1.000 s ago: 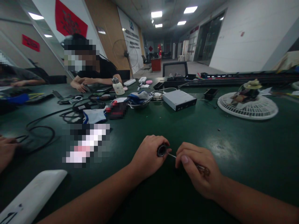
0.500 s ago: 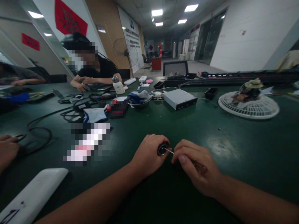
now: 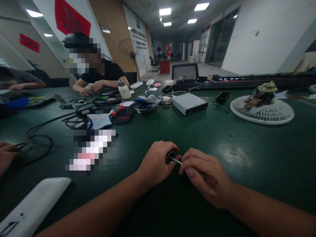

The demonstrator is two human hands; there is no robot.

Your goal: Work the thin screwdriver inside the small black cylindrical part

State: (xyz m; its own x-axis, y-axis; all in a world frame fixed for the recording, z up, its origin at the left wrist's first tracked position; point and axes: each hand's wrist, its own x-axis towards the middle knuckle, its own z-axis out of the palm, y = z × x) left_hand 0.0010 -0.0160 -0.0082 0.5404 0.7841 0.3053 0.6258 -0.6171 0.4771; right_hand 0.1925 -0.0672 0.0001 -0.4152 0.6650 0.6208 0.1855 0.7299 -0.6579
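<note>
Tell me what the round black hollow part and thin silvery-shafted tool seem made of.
Round black hollow part: hard plastic or dark metal, glossy; its rim catches light. Thin silvery-shafted tool: shaft probably smooth metal, given its glint; handle perhaps translucent brownish plastic, mostly hidden by your right hand.

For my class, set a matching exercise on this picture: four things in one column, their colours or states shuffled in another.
1. left hand
2. right hand
3. box-shaped device
4. slatted disc

A. white, right of the box-shaped device
B. holding a thin-shafted tool
C. pale grey top, black front
D. gripping a dark round part

Pairs: 1-D, 2-B, 3-C, 4-A
</note>
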